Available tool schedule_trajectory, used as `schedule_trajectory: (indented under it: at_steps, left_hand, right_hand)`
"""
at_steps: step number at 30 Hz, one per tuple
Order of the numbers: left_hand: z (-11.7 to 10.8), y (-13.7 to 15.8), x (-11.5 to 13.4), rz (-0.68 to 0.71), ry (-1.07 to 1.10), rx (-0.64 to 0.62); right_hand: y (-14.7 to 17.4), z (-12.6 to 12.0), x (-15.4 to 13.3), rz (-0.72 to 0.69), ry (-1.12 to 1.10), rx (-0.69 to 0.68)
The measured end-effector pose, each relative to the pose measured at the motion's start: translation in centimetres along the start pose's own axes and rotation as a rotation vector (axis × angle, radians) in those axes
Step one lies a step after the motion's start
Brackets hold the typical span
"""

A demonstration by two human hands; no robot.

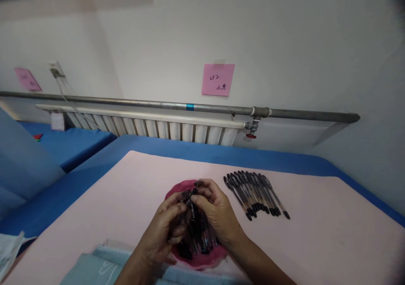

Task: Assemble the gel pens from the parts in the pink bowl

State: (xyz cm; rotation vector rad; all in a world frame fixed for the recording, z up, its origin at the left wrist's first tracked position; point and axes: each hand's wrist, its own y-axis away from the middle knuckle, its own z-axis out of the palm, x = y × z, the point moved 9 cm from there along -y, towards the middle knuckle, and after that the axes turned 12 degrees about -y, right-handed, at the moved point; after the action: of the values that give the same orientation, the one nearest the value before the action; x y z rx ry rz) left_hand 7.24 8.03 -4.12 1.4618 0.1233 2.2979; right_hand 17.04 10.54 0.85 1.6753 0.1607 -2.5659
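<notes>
Above a round pink basket (209,259) my two hands come together, fingertips nearly touching. My left hand (164,226) is closed with the fingers pinched on a dark, thin pen part (190,197). From the other side my right hand (218,211) pinches the same piece between thumb and forefinger. Whether it is a whole pen or only a part is hidden by the fingers. In the basket below lie many loose black and clear pen parts (204,238). To the right, a row of capped black pens (253,192) lies side by side on the pink mat.
A pink mat (152,171) covers the blue table (177,148). Light blue-green cloth (95,268) lies at the near edge, and white paper (9,251) at the left. Behind the table are a radiator (164,129), a metal pipe (142,103) and a red-handled valve (251,136).
</notes>
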Motion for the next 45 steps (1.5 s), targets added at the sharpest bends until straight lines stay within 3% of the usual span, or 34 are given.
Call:
schedule_trajectory:
  at_steps: [11, 15, 18, 20, 23, 26, 29, 32, 37, 42, 45]
  left_hand:
    - [0.4, 0.5, 0.4, 0.026, -0.011, 0.01]
    - [0.4, 0.4, 1.0, 0.057, -0.021, 0.005]
    - [-0.1, 0.2, 1.2, 0.062, -0.05, 0.045]
    - [-0.5, 0.2, 1.1, 0.052, -0.063, 0.081]
    - [-0.9, 0.1, 1.1, 0.047, -0.061, 0.097]
    - [-1.0, 0.1, 1.3, 0.059, -0.049, 0.092]
    - [-1.2, 0.1, 1.4, 0.066, -0.038, 0.087]
    - [-1.3, 0.2, 1.4, 0.058, -0.038, 0.1]
    - [-1.2, 0.3, 1.5, 0.057, -0.047, 0.12]
    - [-1.2, 0.4, 1.5, 0.055, -0.042, 0.121]
    - [-1.2, 0.4, 1.5, 0.056, -0.045, 0.122]
  right_hand:
    - [0.1, 0.3, 0.5, 0.042, -0.008, -0.036]
    - [-1.0, -3.1, -2.4, -0.043, 0.115, 0.115]
    - [-1.7, -6.1, -5.3, -0.13, 0.361, 0.213]
    - [-2.1, -6.5, -6.0, -0.12, 0.646, 0.148]
    - [-2.1, -5.9, -4.9, -0.052, 1.072, -0.049]
    - [-1.7, -5.1, -3.1, -0.007, 1.31, -0.21]
    - [-1.2, -4.4, -1.9, 0.021, 1.368, -0.299]
    - [-1.0, -4.2, -1.2, 0.049, 1.431, -0.297]
    - [-0.4, -2.8, -0.5, 0.005, 1.451, -0.42]
    - [-0.5, -3.0, -2.8, -0.069, 1.56, -0.286]
    - [0.1, -2.3, -2.4, -0.039, 1.639, -0.352]
